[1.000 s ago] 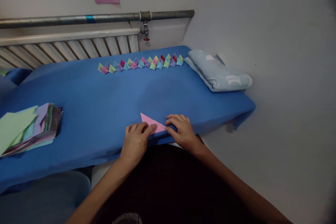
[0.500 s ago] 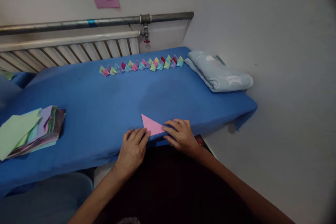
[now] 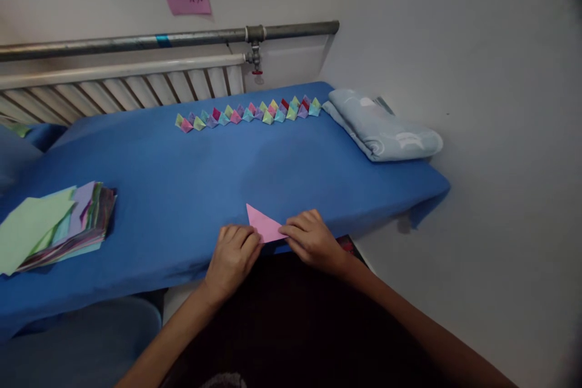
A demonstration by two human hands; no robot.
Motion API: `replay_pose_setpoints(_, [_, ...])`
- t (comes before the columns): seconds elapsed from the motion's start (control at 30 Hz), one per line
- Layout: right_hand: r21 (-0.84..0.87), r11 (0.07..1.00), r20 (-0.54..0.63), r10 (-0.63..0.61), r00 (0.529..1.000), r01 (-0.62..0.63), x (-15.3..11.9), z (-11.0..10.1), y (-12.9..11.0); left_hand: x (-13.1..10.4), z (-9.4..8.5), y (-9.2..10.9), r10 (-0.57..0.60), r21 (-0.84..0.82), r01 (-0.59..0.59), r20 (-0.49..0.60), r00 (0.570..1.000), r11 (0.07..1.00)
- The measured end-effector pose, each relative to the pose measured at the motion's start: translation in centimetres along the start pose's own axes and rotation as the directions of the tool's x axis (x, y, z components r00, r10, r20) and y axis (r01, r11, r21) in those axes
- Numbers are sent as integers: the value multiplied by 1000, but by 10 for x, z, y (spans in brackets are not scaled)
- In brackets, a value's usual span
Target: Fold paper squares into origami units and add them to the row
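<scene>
A pink sheet of paper (image 3: pixel 264 225), folded into a triangle, is at the front edge of the blue-covered surface (image 3: pixel 200 182). One of its points faces away from me. My left hand (image 3: pixel 233 254) pinches its lower left corner, the fingers curled together. On the other side, my right hand (image 3: pixel 313 239) grips the right-hand tip between thumb and fingers. Parts of both corners are hidden under my fingers.
At the left lies a stack of coloured paper (image 3: pixel 59 224). A double row of small folded paper pieces (image 3: pixel 248 112) runs along the back. A folded light-blue blanket (image 3: pixel 386 130) lies at the right by the wall. Behind are a radiator (image 3: pixel 131 88) and a pipe (image 3: pixel 204 37).
My right hand's fingers, spread on the paper before, have closed on its right tip. My left fingers have curled in on the left corner. The paper has shifted slightly towards me.
</scene>
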State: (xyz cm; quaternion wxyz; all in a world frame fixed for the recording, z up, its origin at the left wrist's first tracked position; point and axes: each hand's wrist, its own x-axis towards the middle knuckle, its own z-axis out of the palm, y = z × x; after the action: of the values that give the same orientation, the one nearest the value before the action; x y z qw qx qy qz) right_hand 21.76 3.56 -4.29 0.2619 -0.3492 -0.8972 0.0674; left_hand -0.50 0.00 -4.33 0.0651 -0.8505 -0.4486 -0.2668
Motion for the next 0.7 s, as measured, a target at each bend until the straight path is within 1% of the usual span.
replay_pose_setpoints(0.07, [11, 1000, -21, -13, 1000, 13, -1, 0, 0, -2, -2, 0, 8, -23, -9, -29, 1000, 1000])
replay_pose_setpoints(0.1, [14, 1000, -39, -16, 999, 16, -1, 0, 0, -4, -4, 1, -11, -50, 9, -46, 999, 999])
replay_pose_setpoints(0.13, [14, 1000, -63, -14, 998, 15, -2, -1, 0, -5, -6, 1, -57, -97, 51, -64, 996, 994])
replay_pose_setpoints(0.17, [11, 1000, -94, -8, 996, 9, -2, -2, 0, -6, -9, 2, -135, -166, 122, -74, 988, 979])
replay_pose_setpoints(0.2, [3, 1000, -129, 2, 992, -1, -2, -3, 0, -6, -12, 2, -247, -258, 223, -64, 967, 940])
replay_pose_setpoints(0.23, [-7, 1000, -162, 10, 987, -12, -2, -5, 0, -5, -15, 3, -379, -368, 347, -16, 925, 862])
replay_pose_setpoints(0.27, [-17, 1000, -192, 14, 981, -17, -2, -6, -1, -4, -18, 4, -511, -482, 480, 77, 856, 733])
replay_pose_setpoints(0.3, [-26, 1000, -215, 10, 976, -16, -1, -7, -1, -1, -21, 5, -609, -576, 601, 212, 764, 554])
replay_pose_setpoints(0.33, [-36, 999, -230, 0, 973, -9, -1, -8, -1, 2, -24, 5, -654, -632, 693, 367, 662, 346])
replay_pose_setpoints(0.37, [-46, 999, -237, -13, 971, 2, 0, -8, -2, 7, -26, 7, -647, -648, 748, 511, 567, 144])
replay_pose_setpoints(0.4, [-56, 998, -241, -27, 970, 14, 1, -7, -3, 11, -27, 8, -610, -634, 773, 622, 492, -22])
replay_pose_setpoints(0.43, [-64, 998, -246, -42, 968, 27, 2, -6, -4, 15, -27, 9, -570, -609, 780, 695, 438, -143])
replay_pose_setpoints(0.47, [-71, 997, -250, -56, 967, 39, 3, -5, -4, 19, -27, 11, -541, -588, 777, 738, 403, -225])
replay_pose_setpoints(0.5, [-75, 996, -253, -68, 965, 50, 4, -4, -5, 21, -26, 12, -528, -577, 768, 759, 380, -277])
replay_pose_setpoints(0.53, [-77, 995, -255, -77, 964, 59, 4, -3, -6, 23, -25, 13, -529, -578, 755, 764, 369, -309])
replay_pose_setpoints(0.57, [-75, 995, -254, -85, 963, 68, 4, -3, -7, 25, -24, 14, -537, -588, 740, 760, 366, -327])
replay_pose_setpoints(0.63, [-42, 995, -242, -100, 965, 93, 4, -4, -9, 25, -22, 13, -562, -622, 712, 733, 383, -327])
replay_pose_setpoints(0.7, [56, 991, -243, -105, 964, 122, 3, -9, -11, 23, -22, 11, -588, -668, 686, 690, 423, -290])
